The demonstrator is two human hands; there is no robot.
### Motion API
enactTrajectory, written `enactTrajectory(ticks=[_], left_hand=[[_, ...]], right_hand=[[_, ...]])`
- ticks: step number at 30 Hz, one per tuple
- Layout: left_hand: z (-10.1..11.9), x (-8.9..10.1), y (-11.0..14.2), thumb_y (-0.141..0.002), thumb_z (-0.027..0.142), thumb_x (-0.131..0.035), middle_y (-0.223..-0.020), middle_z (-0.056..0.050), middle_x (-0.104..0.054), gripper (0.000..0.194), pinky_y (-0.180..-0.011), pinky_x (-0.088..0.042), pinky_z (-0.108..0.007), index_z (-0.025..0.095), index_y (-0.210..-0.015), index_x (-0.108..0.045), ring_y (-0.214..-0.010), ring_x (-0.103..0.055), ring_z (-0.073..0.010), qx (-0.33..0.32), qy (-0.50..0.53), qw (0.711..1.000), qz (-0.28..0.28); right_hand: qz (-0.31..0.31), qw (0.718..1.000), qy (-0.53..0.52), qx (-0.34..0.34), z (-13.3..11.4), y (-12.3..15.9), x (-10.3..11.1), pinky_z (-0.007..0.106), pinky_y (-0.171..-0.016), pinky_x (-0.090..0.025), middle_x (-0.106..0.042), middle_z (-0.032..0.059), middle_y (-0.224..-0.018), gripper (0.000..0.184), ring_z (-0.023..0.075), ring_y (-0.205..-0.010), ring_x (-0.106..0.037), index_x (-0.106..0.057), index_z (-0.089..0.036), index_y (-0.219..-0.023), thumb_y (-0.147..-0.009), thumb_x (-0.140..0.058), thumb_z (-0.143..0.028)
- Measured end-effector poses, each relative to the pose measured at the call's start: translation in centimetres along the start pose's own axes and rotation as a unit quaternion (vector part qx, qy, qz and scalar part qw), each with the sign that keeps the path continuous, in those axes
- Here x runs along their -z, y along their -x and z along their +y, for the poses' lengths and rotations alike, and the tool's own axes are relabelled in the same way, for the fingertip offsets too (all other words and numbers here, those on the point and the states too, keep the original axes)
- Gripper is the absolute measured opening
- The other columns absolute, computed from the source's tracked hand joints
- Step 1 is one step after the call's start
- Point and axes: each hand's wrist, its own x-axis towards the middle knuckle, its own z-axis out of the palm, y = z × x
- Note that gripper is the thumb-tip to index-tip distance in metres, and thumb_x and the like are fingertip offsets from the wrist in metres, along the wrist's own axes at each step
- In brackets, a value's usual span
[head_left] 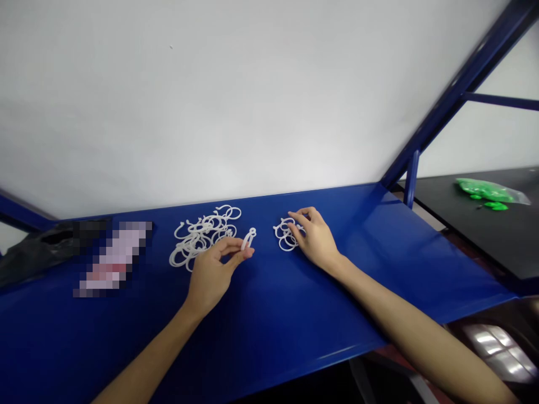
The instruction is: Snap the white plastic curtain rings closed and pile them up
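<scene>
My left hand (214,269) pinches a white plastic curtain ring (247,240) between thumb and fingertips. The ring is turned nearly edge-on, with small eyelets at its top; whether it is one ring or two I cannot tell. Behind and left of that hand lies a larger, tangled pile of the same white rings (196,241). My right hand (315,238) reaches over the right side of a smaller group of white rings (288,242), thumb and fingers apart. Its fingertips are close to these rings; contact is hard to make out.
The blue tabletop (286,320) meets a pale wall (252,101). On the left are a pixelated pinkish packet (120,247) and a black plastic bag (33,252). A blue frame post (446,90) rises at right, beside a black table (484,230) bearing a bag of green pieces (484,191).
</scene>
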Motion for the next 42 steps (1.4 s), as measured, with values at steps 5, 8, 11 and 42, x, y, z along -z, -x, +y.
enactTrajectory(ticks=[5,8,11,42], left_hand=[[0.4,-0.5,0.9,-0.089,0.037,-0.068,-0.079,0.001,-0.075,0.012,-0.077,-0.055,-0.032,0.028,-0.087,-0.076,-0.077,-0.065,-0.0171,-0.279,-0.18,0.941,0.064],[0.3,-0.8,1.3,-0.091,0.026,-0.066,-0.085,0.003,-0.077,0.01,-0.081,-0.053,-0.035,0.028,-0.093,-0.075,-0.082,-0.063,-0.0182,-0.383,-0.226,0.894,0.049],[0.3,-1.0,1.5,-0.09,0.02,-0.066,-0.092,0.003,-0.077,0.014,-0.084,-0.052,-0.035,0.028,-0.101,-0.072,-0.085,-0.063,-0.0172,-0.419,-0.241,0.875,0.027],[-1.2,2.7,-1.8,-0.092,0.02,-0.05,-0.103,-0.006,-0.073,0.027,-0.097,-0.048,-0.046,0.026,-0.107,-0.072,-0.103,-0.061,-0.0253,-0.314,-0.334,0.889,-0.021]], right_hand=[[-0.101,0.967,-0.233,-0.026,-4.1,1.1,0.6,0.029,-0.069,-0.056,-0.068,0.0031,-0.087,0.018,0.0148,-0.075,-0.065,-0.063,-0.02,-0.107,-0.096,-0.062,-0.034],[-0.125,0.937,-0.322,-0.054,-5.5,1.8,0.2,0.027,-0.07,-0.057,-0.069,0.0013,-0.085,0.019,0.0134,-0.075,-0.066,-0.06,-0.02,-0.102,-0.091,-0.067,-0.033],[-0.115,0.923,-0.358,-0.083,-5.4,1.9,-0.4,0.027,-0.072,-0.058,-0.069,0.0008,-0.085,0.014,0.0129,-0.076,-0.068,-0.06,-0.02,-0.1,-0.092,-0.066,-0.03],[-0.063,0.987,-0.12,0.085,-2.5,1.0,0.1,0.032,-0.079,-0.056,-0.065,0.0078,-0.099,0.016,0.0181,-0.088,-0.065,-0.068,-0.019,-0.104,-0.1,-0.053,-0.023]])
